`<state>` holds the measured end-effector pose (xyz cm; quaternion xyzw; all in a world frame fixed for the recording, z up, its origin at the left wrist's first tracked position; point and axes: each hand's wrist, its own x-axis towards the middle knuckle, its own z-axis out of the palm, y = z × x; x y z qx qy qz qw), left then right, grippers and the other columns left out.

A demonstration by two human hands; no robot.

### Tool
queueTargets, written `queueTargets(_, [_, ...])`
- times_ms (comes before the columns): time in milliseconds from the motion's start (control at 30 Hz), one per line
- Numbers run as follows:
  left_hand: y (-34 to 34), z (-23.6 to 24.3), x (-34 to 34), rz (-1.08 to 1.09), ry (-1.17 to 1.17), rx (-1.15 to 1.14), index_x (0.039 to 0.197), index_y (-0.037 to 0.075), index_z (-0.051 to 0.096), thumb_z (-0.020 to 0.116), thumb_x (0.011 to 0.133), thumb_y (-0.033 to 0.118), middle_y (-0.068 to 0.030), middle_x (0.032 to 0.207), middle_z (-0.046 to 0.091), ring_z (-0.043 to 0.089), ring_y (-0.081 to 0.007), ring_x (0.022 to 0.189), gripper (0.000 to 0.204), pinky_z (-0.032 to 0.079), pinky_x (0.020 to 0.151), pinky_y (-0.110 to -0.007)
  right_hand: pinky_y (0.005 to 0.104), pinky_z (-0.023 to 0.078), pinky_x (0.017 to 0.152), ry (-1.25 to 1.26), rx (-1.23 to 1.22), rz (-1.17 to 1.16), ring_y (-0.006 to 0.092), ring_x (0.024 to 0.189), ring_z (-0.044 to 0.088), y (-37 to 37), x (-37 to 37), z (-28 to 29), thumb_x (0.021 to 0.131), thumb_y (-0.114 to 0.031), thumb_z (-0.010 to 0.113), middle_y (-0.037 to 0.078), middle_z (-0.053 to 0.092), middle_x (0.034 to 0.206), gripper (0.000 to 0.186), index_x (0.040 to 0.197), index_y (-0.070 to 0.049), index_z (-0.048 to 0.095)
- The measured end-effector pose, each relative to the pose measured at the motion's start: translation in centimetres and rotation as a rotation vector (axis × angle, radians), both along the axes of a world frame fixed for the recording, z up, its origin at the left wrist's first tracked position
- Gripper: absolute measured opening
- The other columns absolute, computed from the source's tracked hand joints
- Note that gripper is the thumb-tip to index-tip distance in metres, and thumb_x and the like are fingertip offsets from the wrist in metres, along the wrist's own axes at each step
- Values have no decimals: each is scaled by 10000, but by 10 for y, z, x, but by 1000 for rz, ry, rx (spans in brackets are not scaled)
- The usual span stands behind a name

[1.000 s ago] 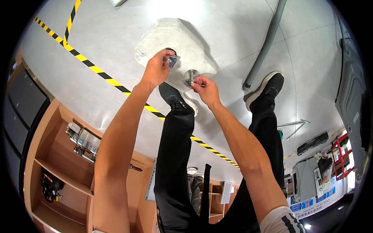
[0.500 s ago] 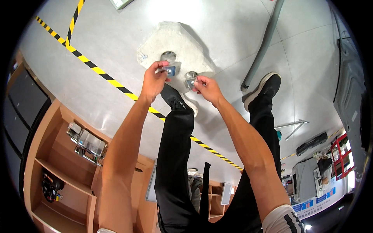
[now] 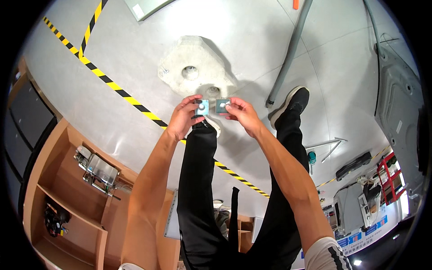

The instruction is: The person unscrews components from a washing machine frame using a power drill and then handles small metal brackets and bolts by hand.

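My left hand (image 3: 183, 118) grips a shiny square metal plate (image 3: 202, 113) by its left edge, with a round bolt end or hole at its centre. My right hand (image 3: 244, 114) pinches a second square metal plate (image 3: 219, 106) that has a nut or bolt head in its middle. The two plates are side by side with a small gap between them, held above my left shoe. Just beyond them lies a pale concrete block (image 3: 198, 51) with two round holes, the nearer one right behind the plates. Neither hand touches the block.
A grey pole (image 3: 290, 56) lies on the floor at the right, beyond my right shoe (image 3: 294, 104). Yellow-black tape (image 3: 121, 92) crosses the floor. Wooden shelving (image 3: 72, 202) stands at the left, and a grey panel (image 3: 400, 94) at the far right.
Both hands have come back from over the block toward me, carrying the plates closer together. The plates now face up more, and the block's holes are uncovered.
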<state>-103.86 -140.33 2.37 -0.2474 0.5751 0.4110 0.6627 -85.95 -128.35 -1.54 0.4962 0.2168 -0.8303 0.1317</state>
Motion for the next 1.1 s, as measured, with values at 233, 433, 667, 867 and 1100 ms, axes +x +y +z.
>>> queueTargets(233, [13, 25, 25, -57, -52, 85, 1218, 90, 469, 492, 882, 285, -59, 1118, 511, 515, -178, 1002, 388, 402, 882, -333, 278, 479, 782, 40, 71, 183, 137, 896, 597, 2, -3, 40, 876, -158, 583, 57, 629, 989, 297, 1148, -46, 542])
queueTargets(433, [11, 30, 35, -282, 31, 78, 1100, 87, 507, 532, 890, 346, -44, 1075, 530, 521, -138, 986, 334, 409, 891, -318, 264, 471, 734, 120, 240, 258, 118, 826, 599, -7, 1, 55, 844, -118, 603, 71, 652, 920, 319, 1148, -30, 562])
queueTargets(667, [5, 38, 41, -258, 59, 73, 1022, 80, 510, 553, 884, 359, -33, 1009, 527, 521, -126, 973, 314, 422, 864, -309, 273, 491, 722, 142, 406, 335, 139, 794, 619, -15, 1, 70, 830, -87, 602, 86, 655, 917, 317, 1145, -65, 573])
queueTargets(867, [4, 54, 38, -5, 34, 67, 877, 98, 512, 532, 884, 393, -27, 888, 531, 532, -146, 901, 295, 425, 824, -320, 330, 494, 704, 258, 746, 447, 246, 778, 616, -17, -7, 95, 765, -40, 620, 103, 631, 895, 331, 1093, -68, 591])
queueTargets(1100, [8, 90, 48, 254, 61, 123, 735, 108, 497, 516, 897, 338, -16, 791, 512, 490, -125, 723, 282, 393, 672, -278, 383, 472, 756, 305, 1087, 519, 300, 905, 569, -13, -15, 165, 739, -30, 625, 95, 596, 986, 331, 1066, -75, 587])
